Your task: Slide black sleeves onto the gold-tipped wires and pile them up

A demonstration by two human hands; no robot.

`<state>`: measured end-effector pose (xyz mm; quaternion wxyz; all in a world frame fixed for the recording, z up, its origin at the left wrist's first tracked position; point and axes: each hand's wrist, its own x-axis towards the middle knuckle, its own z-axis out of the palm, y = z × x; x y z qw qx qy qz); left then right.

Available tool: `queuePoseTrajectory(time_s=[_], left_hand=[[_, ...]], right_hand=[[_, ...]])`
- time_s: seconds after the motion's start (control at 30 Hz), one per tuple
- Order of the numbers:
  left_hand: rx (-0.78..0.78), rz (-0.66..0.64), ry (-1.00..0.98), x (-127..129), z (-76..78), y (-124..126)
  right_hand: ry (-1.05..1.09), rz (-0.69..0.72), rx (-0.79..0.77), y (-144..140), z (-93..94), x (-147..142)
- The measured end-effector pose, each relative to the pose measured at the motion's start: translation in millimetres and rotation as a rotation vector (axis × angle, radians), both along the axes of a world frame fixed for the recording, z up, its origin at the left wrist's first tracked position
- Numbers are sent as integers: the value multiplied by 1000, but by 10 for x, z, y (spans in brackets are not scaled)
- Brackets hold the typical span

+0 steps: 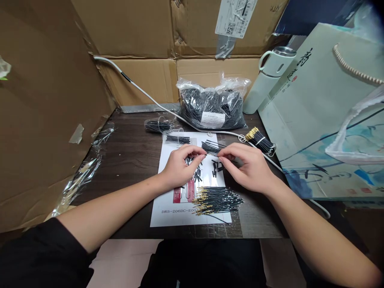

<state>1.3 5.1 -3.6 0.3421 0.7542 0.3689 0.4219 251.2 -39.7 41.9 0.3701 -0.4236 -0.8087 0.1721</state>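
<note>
My left hand (183, 166) is closed, thumb pressed to forefinger, over the printed sheet; what it pinches is too small to make out. Opposite it, my right hand (250, 166) pinches what looks like a thin black wire, its end showing past the fingers. Just behind the fingertips lies a loose pile of black wires (211, 147). Short black tube pieces (198, 175) are scattered below my left hand, and more small black pieces (214, 170) lie by my right. Nearer me rests a heap of black wires with gold-coloured ends (219, 200).
Behind stand a clear bag of black pieces (213, 104) and a pale green bottle (268, 80). A white cable (144, 96) crosses the table. Bundled wires (261, 141) lie right, beside a large paper bag (327, 120). Cardboard walls (135, 28) enclose the back and left.
</note>
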Motion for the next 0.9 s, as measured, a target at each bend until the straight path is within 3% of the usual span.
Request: queuePoseTrajectory(time_s=[0.37,0.9], left_hand=[[29,-33,13,-6,9,0],[212,-115,35,-4,6,-8]], right_hand=[[-14,25,-14,-5,-34,-7],[-15,6,-32,-11,-97,-64]])
